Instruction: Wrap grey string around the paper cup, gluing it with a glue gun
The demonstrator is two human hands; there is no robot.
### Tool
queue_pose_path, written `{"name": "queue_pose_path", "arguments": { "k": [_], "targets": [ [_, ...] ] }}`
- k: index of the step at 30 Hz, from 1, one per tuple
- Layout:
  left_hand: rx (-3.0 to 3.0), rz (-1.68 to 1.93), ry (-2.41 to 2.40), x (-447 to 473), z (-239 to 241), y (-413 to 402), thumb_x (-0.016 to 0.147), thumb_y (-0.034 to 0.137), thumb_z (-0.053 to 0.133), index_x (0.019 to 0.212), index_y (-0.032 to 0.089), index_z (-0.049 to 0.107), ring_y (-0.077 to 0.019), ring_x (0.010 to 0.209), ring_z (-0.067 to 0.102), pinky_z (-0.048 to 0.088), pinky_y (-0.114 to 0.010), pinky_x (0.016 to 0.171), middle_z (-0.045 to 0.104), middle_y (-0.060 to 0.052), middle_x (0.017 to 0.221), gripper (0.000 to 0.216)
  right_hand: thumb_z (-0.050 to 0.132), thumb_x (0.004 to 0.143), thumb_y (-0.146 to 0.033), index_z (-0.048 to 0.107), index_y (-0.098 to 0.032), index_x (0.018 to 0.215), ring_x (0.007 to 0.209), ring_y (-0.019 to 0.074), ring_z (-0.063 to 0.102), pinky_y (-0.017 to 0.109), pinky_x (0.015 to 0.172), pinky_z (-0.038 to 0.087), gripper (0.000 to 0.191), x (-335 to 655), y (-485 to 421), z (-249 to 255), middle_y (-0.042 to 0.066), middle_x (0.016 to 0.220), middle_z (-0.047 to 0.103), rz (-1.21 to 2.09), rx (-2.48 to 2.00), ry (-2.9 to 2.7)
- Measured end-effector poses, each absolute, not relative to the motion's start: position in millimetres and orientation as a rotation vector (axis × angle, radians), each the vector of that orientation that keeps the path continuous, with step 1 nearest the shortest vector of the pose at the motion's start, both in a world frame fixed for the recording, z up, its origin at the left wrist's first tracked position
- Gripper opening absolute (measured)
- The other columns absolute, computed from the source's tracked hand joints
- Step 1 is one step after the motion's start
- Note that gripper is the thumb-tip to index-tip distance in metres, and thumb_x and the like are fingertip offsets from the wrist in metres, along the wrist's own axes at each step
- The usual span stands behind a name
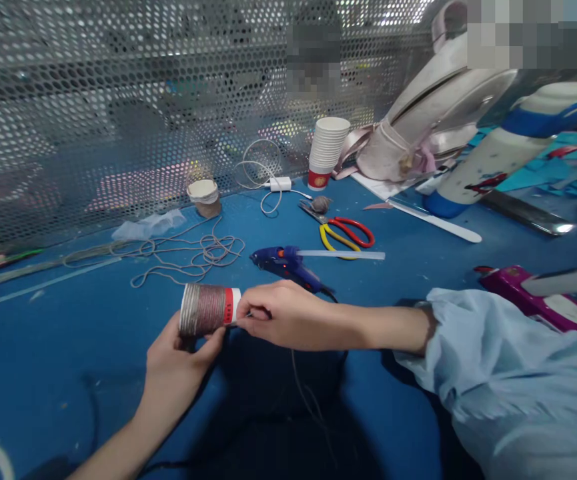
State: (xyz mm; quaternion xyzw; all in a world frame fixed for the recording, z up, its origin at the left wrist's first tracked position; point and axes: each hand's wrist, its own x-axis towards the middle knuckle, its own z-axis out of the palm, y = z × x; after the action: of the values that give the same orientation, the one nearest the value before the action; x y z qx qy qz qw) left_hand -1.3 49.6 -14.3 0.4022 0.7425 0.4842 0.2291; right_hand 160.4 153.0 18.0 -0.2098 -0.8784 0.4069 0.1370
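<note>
My left hand (175, 367) grips a paper cup (205, 310) lying on its side, fingers beneath and thumb along the lower edge. Grey and pinkish cord is wound round most of the cup; a red printed band and a white part show at its right end. At that end, my right hand (281, 313) has its fingers pinched on a thin grey cord (295, 370), which hangs below toward the table's front. Just behind my right hand lies a blue hot glue gun (285, 263) with a clear glue stick in it.
Behind the glue gun lie red-and-yellow-handled scissors (351, 230). Loose cord (208, 257) spreads at the left, near a small wrapped cup (205, 198). Stacked paper cups (328, 150), a pale bag (418, 113) and a bottle (493, 163) stand at the back, before a perforated metal panel (118, 113).
</note>
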Motion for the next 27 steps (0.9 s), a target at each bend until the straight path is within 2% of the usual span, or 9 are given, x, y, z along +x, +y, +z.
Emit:
{"name": "queue_pose_path", "arguments": {
  "k": [3, 8, 17, 27],
  "targets": [
    [1.089, 1.329, 1.941, -1.0, -18.1, 48.0, 0.056, 0.030, 0.074, 0.071, 0.018, 0.064, -0.0133, 0.051, 0.058, 0.048, -0.022, 0.049, 0.063, 0.003, 0.057, 0.022, 0.055, 0.085, -0.014, 0.061, -0.017, 0.079, 0.065, 0.0090, 0.046, 0.021, 0.062, 0.034, 0.009, 161.1, 150.6, 16.1, -0.001, 0.073, 0.058, 0.872, -0.382, -2.550],
    [1.052, 1.304, 1.808, 0.8, -21.0, 44.8, 0.057, 0.027, 0.076, 0.078, 0.018, 0.064, -0.0129, 0.055, 0.060, 0.049, -0.021, 0.052, 0.066, 0.003, 0.063, 0.026, 0.048, 0.092, -0.019, 0.063, -0.016, 0.081, 0.070, 0.0121, 0.051, 0.023, 0.063, 0.034, 0.019, 158.8, 150.2, 10.9, 0.003, 0.076, 0.061, 0.606, -0.280, -2.596],
    [0.926, 1.319, 1.788, 2.8, -13.2, 48.5, 0.050, 0.026, 0.076, 0.073, 0.019, 0.061, -0.0126, 0.052, 0.059, 0.048, -0.021, 0.050, 0.064, 0.005, 0.057, 0.028, 0.051, 0.090, -0.015, 0.065, -0.016, 0.081, 0.070, 0.0102, 0.053, 0.021, 0.064, 0.036, 0.016, 160.3, 156.1, 7.9, 0.001, 0.077, 0.063, 0.613, -0.315, -2.544],
    [0.980, 1.293, 1.845, 3.7, -10.0, 49.1, 0.050, 0.031, 0.075, 0.072, 0.019, 0.062, -0.0136, 0.054, 0.060, 0.047, -0.022, 0.051, 0.067, 0.003, 0.060, 0.028, 0.056, 0.086, -0.013, 0.065, -0.016, 0.078, 0.067, 0.0093, 0.051, 0.020, 0.061, 0.035, 0.012, 157.5, 158.3, 1.6, 0.000, 0.073, 0.062, 0.577, -0.310, -2.495]
  ]
}}
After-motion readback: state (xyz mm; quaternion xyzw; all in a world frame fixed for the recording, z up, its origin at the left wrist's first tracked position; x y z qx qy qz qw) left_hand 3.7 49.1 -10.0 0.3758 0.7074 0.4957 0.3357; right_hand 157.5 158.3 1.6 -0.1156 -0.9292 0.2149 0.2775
